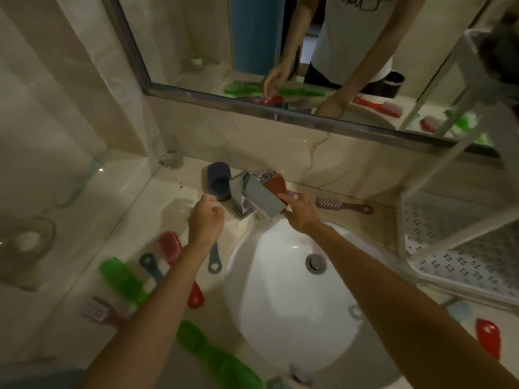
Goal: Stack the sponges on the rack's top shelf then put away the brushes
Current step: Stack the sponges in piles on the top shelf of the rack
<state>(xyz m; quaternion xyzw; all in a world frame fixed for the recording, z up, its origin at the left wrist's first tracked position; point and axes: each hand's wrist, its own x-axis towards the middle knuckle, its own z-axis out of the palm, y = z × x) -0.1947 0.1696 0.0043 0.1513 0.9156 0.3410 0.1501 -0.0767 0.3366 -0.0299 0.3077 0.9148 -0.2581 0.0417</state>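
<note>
Right hand (299,213) reaches past the faucet (261,197), forefinger laid straight along a red-brown pad (276,183), possibly a sponge, that lies behind the spout. The spout hides my thumb, so I cannot tell whether I grip the pad or only touch it. My left hand (206,221) hovers over the table (157,209), curled into a loose fist with nothing seen in it.

By size:
- mirror (196,37), on the wall above the table;
- white sink (280,290), between my forearms;
- white rack (463,265), standing on the table to my right, its perforated shelf bare where it shows;
- two green brushes, one (123,276) left of my left forearm, one (219,357) at the sink's near edge;
- dark blue sponge-like block (219,178), just left of the faucet;
- red brush (171,247), passing under my left forearm;
- another red brush (488,335), near the rack's foot;
- pink comb-like brush (342,204), right of the faucet;
- drinking glass (168,153), in the far left corner.
</note>
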